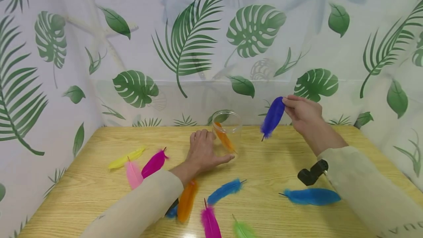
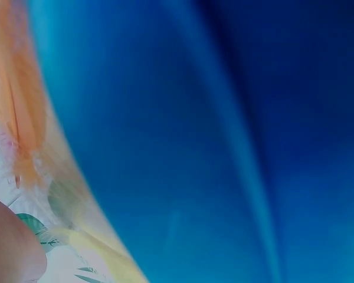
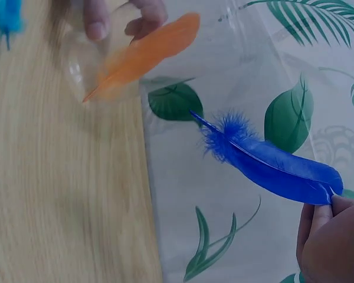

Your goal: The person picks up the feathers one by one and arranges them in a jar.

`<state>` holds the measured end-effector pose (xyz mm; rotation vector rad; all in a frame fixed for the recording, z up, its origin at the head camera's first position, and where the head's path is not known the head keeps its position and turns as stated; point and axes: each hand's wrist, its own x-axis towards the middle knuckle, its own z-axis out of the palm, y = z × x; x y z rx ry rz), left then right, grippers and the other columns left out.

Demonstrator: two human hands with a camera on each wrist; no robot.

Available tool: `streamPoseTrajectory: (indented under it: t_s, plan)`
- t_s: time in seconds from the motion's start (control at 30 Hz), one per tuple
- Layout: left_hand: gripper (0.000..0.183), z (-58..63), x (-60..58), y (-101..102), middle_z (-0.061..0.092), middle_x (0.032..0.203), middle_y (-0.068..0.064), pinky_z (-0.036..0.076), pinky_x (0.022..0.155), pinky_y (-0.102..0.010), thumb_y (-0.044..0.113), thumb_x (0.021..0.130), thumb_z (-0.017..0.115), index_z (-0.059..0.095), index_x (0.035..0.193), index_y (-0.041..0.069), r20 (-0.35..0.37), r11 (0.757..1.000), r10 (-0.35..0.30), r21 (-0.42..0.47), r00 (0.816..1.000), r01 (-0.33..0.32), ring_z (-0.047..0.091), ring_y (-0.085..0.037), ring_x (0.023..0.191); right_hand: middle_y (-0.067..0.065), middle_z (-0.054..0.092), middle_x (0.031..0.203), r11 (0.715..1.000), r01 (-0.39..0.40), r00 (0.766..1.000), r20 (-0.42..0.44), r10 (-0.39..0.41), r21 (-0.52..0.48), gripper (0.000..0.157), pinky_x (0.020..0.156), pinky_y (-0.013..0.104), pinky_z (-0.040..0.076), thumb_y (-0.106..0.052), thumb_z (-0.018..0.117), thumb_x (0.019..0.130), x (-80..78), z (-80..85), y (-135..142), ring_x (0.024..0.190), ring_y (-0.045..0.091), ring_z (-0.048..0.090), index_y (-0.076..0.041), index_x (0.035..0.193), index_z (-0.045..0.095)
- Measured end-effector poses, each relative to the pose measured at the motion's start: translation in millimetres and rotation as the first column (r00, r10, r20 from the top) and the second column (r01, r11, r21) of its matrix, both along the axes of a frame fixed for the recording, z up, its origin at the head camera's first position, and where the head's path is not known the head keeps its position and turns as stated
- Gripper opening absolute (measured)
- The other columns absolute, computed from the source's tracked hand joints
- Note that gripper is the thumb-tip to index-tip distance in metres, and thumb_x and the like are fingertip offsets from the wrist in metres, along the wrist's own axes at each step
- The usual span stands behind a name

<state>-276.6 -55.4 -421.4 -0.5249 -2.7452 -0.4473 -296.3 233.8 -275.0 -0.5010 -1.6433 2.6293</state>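
Observation:
A clear plastic cup (image 1: 236, 135) stands at the table's back edge with an orange feather (image 1: 224, 139) leaning inside. My left hand (image 1: 202, 151) holds the cup from its left, thumb across the low front and fingers along the side. To the right, my right hand (image 1: 302, 115) pinches a dark blue feather (image 1: 273, 116) by its rounded tip, quill end pointing down, in the air beside the cup. The right wrist view shows this blue feather (image 3: 277, 171) and the pinching fingertips (image 3: 323, 213). A blurred blue feather (image 2: 165, 147) fills most of the left wrist view.
On the wooden table (image 1: 261, 172) lie yellow (image 1: 127, 158), pink (image 1: 133, 175) and magenta (image 1: 154, 162) feathers at left. Another orange feather (image 1: 187, 203) and several blue, magenta and green ones lie nearer the front. A leaf-print sheet (image 1: 205, 94) hangs behind the table.

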Motion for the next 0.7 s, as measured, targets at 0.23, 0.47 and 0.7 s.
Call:
streamPoseTrajectory:
  t_s: [0.23, 0.47, 0.7]
  plan:
    - [0.081, -0.5, 0.0, -2, 0.049, 0.105, -0.005, 0.03, 0.09, -0.039, 0.08, 0.074, 0.063, 0.054, 0.105, 0.006, 0.006, 1.0, -0.002, 0.002, 1.0, 0.002, 0.042, -0.023, 0.1, 0.004, 0.03, 0.161, 0.996, -0.002, 0.999, -0.032, -0.001, -0.085, 0.061, 0.111, 0.02, 0.036, 0.008, 0.057, 0.094, -3.2, 12.2, -22, 0.146, 0.013, 0.036, -0.008, 0.151, 0.041]
    - [0.079, -2.1, -0.4, -2, 0.049, 0.103, -0.004, 0.029, 0.088, -0.038, 0.08, 0.073, 0.063, 0.053, 0.102, 0.008, -0.005, 1.0, -0.004, 0.005, 1.0, 0.004, 0.041, -0.022, 0.098, 0.002, 0.032, 0.161, 0.984, 0.009, 0.997, -0.068, -0.022, -0.178, 0.065, 0.112, 0.019, 0.035, 0.009, 0.055, 0.095, -4.4, 21.8, -36, 0.144, 0.011, 0.037, -0.009, 0.154, 0.036]
    - [0.081, -2.4, -0.7, -1, 0.049, 0.102, -0.004, 0.029, 0.088, -0.038, 0.081, 0.073, 0.062, 0.055, 0.104, 0.007, -0.013, 1.0, -0.01, 0.006, 1.0, 0.011, 0.042, -0.022, 0.098, 0.003, 0.034, 0.159, 0.957, 0.027, 0.992, -0.112, -0.061, -0.29, 0.064, 0.112, 0.02, 0.035, 0.01, 0.056, 0.094, -3.1, 29.6, -45, 0.142, 0.012, 0.041, -0.009, 0.152, 0.039]
